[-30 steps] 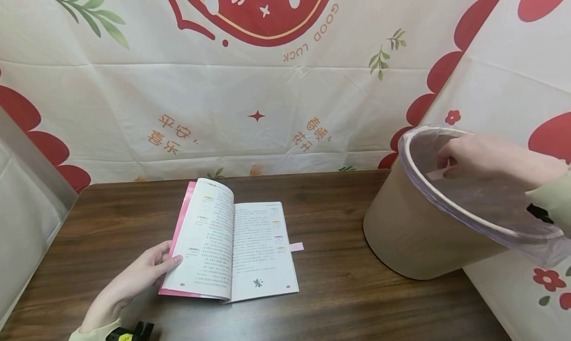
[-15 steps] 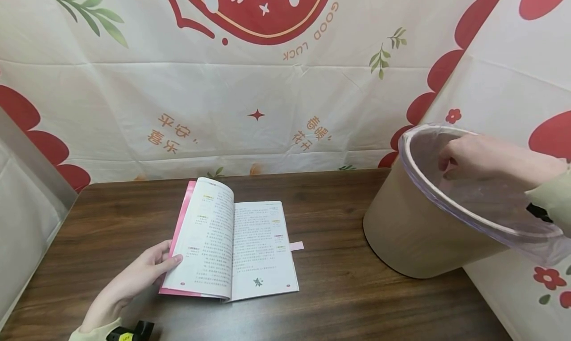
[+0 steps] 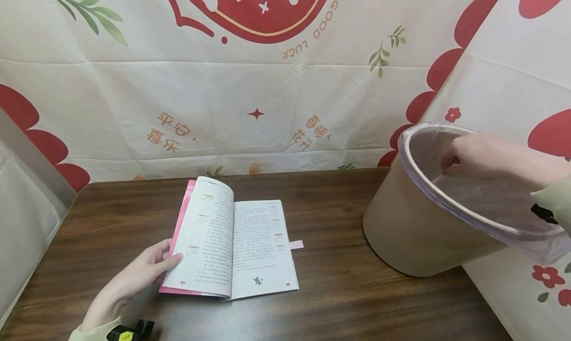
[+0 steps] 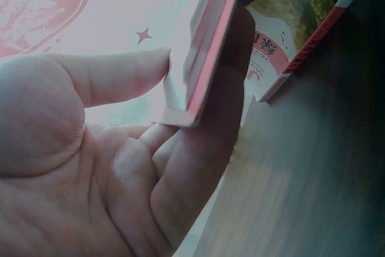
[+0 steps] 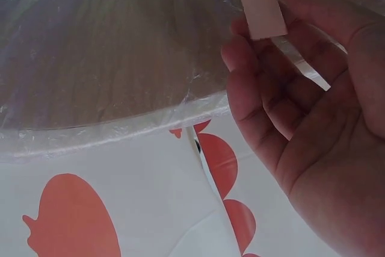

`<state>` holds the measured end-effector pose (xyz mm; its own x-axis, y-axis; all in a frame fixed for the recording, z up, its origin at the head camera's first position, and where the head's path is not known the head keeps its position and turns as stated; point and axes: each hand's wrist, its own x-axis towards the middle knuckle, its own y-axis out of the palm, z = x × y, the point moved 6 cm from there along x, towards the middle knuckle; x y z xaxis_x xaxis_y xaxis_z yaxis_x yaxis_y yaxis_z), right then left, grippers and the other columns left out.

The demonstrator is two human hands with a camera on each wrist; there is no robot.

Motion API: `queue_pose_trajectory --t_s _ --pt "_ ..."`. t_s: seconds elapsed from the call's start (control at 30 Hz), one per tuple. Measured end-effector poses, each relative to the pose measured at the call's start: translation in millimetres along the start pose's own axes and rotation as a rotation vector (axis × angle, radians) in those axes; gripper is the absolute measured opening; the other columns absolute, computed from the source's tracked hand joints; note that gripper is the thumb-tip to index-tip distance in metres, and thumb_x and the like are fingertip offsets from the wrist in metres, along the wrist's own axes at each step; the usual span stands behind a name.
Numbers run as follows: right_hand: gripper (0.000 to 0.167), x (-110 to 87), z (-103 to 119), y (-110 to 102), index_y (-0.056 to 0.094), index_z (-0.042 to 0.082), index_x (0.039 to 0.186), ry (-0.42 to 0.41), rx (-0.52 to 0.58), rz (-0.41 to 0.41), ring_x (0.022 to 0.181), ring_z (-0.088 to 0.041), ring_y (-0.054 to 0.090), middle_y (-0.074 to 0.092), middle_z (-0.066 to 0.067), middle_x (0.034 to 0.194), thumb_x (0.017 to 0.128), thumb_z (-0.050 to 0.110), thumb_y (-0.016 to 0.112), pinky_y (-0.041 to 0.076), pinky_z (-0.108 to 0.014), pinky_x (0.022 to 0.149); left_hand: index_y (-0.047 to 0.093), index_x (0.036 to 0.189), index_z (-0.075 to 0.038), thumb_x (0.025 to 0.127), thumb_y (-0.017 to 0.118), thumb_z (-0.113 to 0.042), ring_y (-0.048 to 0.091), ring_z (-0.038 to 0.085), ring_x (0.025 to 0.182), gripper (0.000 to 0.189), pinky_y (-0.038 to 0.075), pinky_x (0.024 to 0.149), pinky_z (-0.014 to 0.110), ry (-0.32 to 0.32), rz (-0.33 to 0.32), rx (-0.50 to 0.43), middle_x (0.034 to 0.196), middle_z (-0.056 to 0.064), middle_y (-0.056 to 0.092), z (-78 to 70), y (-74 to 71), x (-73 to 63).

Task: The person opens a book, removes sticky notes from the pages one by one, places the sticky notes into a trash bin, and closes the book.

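While the left hand (image 3: 142, 266) holds an open book (image 3: 258, 249), the right hand (image 3: 475, 155) is inside a bin (image 3: 415, 227)

Where the dark wood table (image 3: 330, 286) is nearest the person's left side, the book lies open, its right half flat and its left half raised and curving. The left hand has its grip on the raised outer edge, thumb over the page and fingers behind the pink cover. Beyond those fingers, the left wrist view shows an illustrated outer face (image 4: 295, 22) with a red spine. From the book's right edge, a pale pink tab (image 3: 296, 245) sticks out over the table.

At the table's right side is the beige bin, well apart from the book, with a clear, purplish liner (image 3: 540, 247) folded over its rim. Below rim level, the right hand bends its fingers, and the right wrist view shows a pale pink strip (image 5: 261, 7) at the fingertips, beside the thumb. Whether that grip pinches the strip or has it loose, I cannot tell.

Behind everything hangs a white cloth (image 3: 214, 93) printed with red shapes, green leaves and lettering. On the left wrist sits a black device (image 3: 129, 332) with a yellow patch.
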<state>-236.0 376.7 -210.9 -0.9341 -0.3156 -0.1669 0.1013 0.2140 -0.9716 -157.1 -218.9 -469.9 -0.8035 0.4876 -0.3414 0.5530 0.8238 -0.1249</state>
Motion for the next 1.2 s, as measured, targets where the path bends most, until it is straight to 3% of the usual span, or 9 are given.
queue_pose_trajectory --t_s 0.57,0.8,0.93,1.07,1.2 --pt "0.018 -9.3 1 -5 0.079 0.018 0.086 0.010 -0.024 -0.034 0.075 -0.013 0.057 0.072 0.004 0.080 0.076 0.007 0.088 0.050 -0.028 0.065 0.023 0.153 0.017 0.111 0.052 -0.023 0.078 0.012 0.095 0.065 0.065 0.080 0.032 0.006 0.005 0.008 0.121 0.020 0.076 -1.1 -0.3 -1.4" --pt "0.013 -22.4 6 -32 0.080 0.013 0.098 0.115 -0.012 -0.066 0.074 -0.015 0.061 0.073 0.001 0.082 0.087 0.018 0.084 0.050 -0.034 0.066 0.022 0.154 0.016 0.111 0.052 -0.023 0.078 0.012 0.095 0.065 0.065 0.081 0.032 0.001 0.008 0.003 0.121 0.019 0.077 -1.9 -0.2 -1.6" --pt "0.020 -31.9 13 -55 0.080 0.016 0.109 0.196 0.019 -0.144 0.079 -0.018 0.063 0.077 -0.002 0.089 0.093 0.029 0.077 0.048 -0.036 0.068 0.022 0.153 0.016 0.111 0.052 -0.023 0.078 0.012 0.095 0.065 0.064 0.080 0.032 0.003 0.009 0.008 0.121 0.019 0.077 -3.1 -0.6 -2.1" --pt "0.031 -40.3 27 -69 0.078 0.018 0.120 0.244 0.076 -0.273 0.085 -0.023 0.065 0.080 -0.007 0.101 0.097 0.038 0.071 0.043 -0.032 0.068 0.023 0.153 0.017 0.111 0.052 -0.023 0.078 0.012 0.094 0.064 0.064 0.080 0.031 0.006 0.010 0.009 0.120 0.018 0.077 -2.7 -0.7 -2.3" --pt "0.037 -44.6 44 -73 0.074 0.019 0.128 0.258 0.129 -0.364 0.103 -0.035 0.066 0.077 -0.015 0.123 0.100 0.042 0.066 0.044 -0.042 0.080 0.023 0.153 0.017 0.111 0.052 -0.022 0.078 0.012 0.094 0.064 0.064 0.080 0.031 0.014 0.014 0.005 0.120 0.018 0.077 -1.9 0.2 -2.0"
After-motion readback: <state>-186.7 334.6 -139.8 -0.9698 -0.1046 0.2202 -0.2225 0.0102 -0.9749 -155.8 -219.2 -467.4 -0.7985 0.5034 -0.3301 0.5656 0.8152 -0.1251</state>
